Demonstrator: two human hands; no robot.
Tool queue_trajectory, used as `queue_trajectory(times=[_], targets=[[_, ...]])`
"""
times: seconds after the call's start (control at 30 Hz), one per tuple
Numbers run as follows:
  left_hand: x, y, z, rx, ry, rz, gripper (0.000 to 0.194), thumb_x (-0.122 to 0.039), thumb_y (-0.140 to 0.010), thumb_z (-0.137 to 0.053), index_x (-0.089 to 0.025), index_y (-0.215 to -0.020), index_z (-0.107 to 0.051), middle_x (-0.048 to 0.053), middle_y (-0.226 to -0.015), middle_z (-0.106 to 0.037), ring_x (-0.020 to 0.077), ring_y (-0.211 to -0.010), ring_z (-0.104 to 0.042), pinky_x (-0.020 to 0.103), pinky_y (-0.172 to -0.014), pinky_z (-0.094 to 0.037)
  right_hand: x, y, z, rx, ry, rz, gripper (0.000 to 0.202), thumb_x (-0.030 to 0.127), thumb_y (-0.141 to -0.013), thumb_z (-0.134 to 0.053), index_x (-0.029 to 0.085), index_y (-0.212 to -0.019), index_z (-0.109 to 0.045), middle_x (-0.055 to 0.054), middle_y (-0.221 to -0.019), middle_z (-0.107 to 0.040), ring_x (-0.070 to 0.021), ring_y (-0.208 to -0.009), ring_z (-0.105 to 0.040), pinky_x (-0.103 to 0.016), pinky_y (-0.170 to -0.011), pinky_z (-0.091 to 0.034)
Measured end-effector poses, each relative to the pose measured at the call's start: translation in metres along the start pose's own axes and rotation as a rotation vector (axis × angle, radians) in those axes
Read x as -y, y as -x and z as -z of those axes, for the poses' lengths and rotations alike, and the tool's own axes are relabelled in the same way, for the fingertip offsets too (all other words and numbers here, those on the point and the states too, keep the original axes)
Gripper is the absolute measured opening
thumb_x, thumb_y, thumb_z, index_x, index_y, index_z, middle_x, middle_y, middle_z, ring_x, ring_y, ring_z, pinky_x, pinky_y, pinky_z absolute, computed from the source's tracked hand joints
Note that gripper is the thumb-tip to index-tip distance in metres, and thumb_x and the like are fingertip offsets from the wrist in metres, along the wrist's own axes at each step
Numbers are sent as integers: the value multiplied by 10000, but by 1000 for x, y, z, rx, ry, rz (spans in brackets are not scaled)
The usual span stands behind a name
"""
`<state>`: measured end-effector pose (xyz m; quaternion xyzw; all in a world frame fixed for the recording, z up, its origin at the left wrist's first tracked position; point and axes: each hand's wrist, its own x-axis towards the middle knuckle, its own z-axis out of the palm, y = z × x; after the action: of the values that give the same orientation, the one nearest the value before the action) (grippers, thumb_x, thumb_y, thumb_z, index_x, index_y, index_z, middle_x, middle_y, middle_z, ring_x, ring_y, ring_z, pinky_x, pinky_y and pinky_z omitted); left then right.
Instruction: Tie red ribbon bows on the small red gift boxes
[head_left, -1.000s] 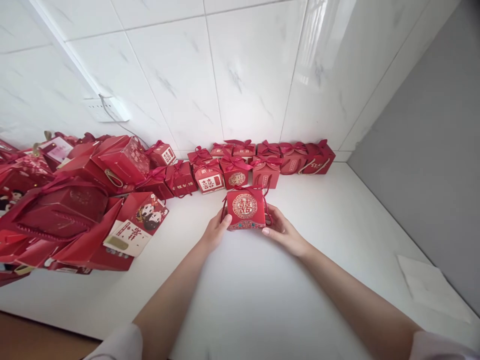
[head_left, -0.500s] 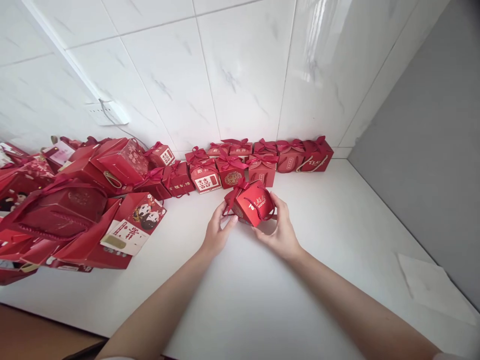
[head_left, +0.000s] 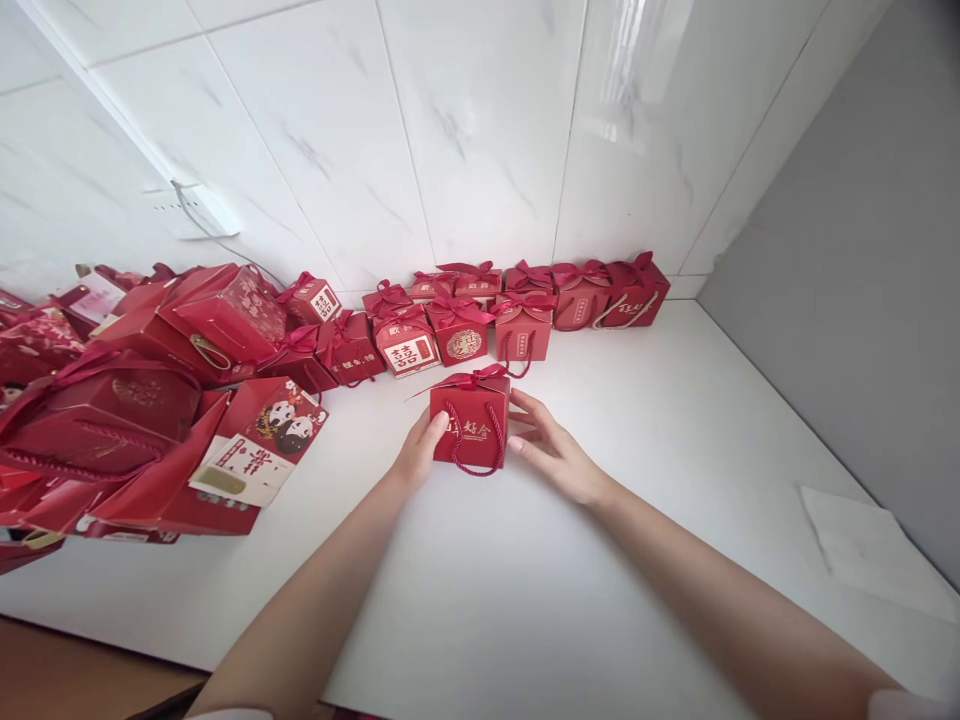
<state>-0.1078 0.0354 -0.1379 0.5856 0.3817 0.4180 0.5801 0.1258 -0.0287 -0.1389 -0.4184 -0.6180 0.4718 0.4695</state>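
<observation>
Small red gift box (head_left: 470, 427) upright on white surface (head_left: 525, 580), just in front of the back row, rope handle hanging down its near face, ribbon bow on top. Left hand (head_left: 417, 455) against box's left side, fingers (head_left: 435, 428) curled onto the edge, pinching it lightly. Right hand (head_left: 553, 450) just beside box's right side, fingers (head_left: 525, 410) spread and loosely extended; contact with the box cannot be told.

Row of small red boxes (head_left: 517, 300) lined along the wall at the back, two deep in the middle, all with ribbon bows. Heap of larger red gift bags and boxes (head_left: 142, 400) piled at left, tilted and overlapping; one bag with cartoon couple print (head_left: 262, 445) lying flat at the heap's near edge.

White marble-look tiled wall (head_left: 465, 130) behind, meeting a grey wall (head_left: 847, 270) at right corner. Wall socket with cable (head_left: 191, 210) above the heap. White paper sheet (head_left: 862, 550) flat on surface at far right, well apart from the hands. Brown floor strip (head_left: 75, 670) below the surface's near edge.
</observation>
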Motion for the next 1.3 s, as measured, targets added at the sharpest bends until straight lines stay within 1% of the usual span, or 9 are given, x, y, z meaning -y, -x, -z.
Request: queue_trajectory(times=[0.13, 0.37, 0.47, 0.6, 0.8, 0.93, 1.07, 1.2, 1.3], targets=[[0, 7, -3, 65, 27, -10, 599, -575, -944, -434, -145, -1343, -557, 127, -1257, -664, 330, -1224, -577, 487, -1076, -428, 1, -1, 2, 63, 2, 50, 732, 450, -946, -584, 343, -1549, -181, -92, -1503, -433, -263, -1334, -467, -483, -1084, -408], [-18, 11, -2, 184, -456, -175, 558, -514, -984, -407, -209, -1447, -457, 119, -1443, -518, 327, -1362, -440, 476, -1155, -338, -1, -3, 3, 94, -86, 57, 888, 454, -898, -657, 330, -1576, -98, -83, -1513, -409, -262, -1303, -488, -449, -1098, -410], [-17, 8, 0, 248, -409, -206, 580, -521, -993, -367, -210, -1482, -396, 128, -1480, -474, 332, -1365, -437, 490, -1154, -335, -1, -4, 4, 96, -130, 48, 852, 460, -906, -644, 324, -1574, -133, -84, -1495, -427, -257, -1273, -506, -441, -1082, -425], [-13, 5, 5, 379, -316, -220, 649, -505, -945, -506, -222, -1507, -348, 127, -1517, -430, 350, -1367, -433, 499, -1161, -324, 9, -7, 10, 142, -186, 10, 769, 490, -913, -613, 304, -1557, -236, -84, -1492, -437, -267, -1252, -516, -453, -1070, -432], [-10, 3, 5, 394, -247, -286, 731, -578, -911, -525, -202, -1512, -349, 133, -1526, -417, 363, -1436, -333, 488, -1180, -295, 5, -12, 18, 122, -314, -43, 699, 489, -913, -602, 267, -1524, -345, -79, -1371, -565, -254, -1177, -566, -436, -1048, -437], [-8, 3, 6, 369, -303, -279, 730, -578, -891, -563, -207, -1491, -377, 131, -1525, -419, 364, -1388, -401, 465, -1134, -359, -10, -14, 18, -22, -342, -125, 571, 494, -934, -561, 230, -1436, -493, -82, -1185, -672, -214, -918, -631, -373, -814, -515], [-9, 4, 2, 312, -328, -236, 618, -527, -933, -519, -194, -1446, -427, 141, -1485, -462, 338, -1315, -482, 452, -1071, -426, -13, -14, 17, -35, -395, -108, 556, 462, -945, -558, 235, -1444, -464, -81, -1203, -668, -193, -905, -642, -343, -791, -520], [-14, 10, -17, -1, -373, -225, 580, -449, -952, -526, -245, -1465, -347, 135, -1477, -444, 284, -1246, -544, 423, -987, -503, -15, -14, 13, -76, -432, -72, 687, 389, -910, -621, 270, -1509, -308, -99, -1345, -593, -228, -1130, -619, -404, -954, -511], [-18, 17, -33, -147, -513, -256, 638, -392, -930, -582, -262, -1486, -300, 134, -1508, -374, 273, -1334, -463, 422, -1047, -471, -18, -15, 8, -122, -323, -21, 586, 294, -897, -609, 250, -1441, -394, -102, -1380, -568, -229, -1223, -578, -423, -1057, -460]])
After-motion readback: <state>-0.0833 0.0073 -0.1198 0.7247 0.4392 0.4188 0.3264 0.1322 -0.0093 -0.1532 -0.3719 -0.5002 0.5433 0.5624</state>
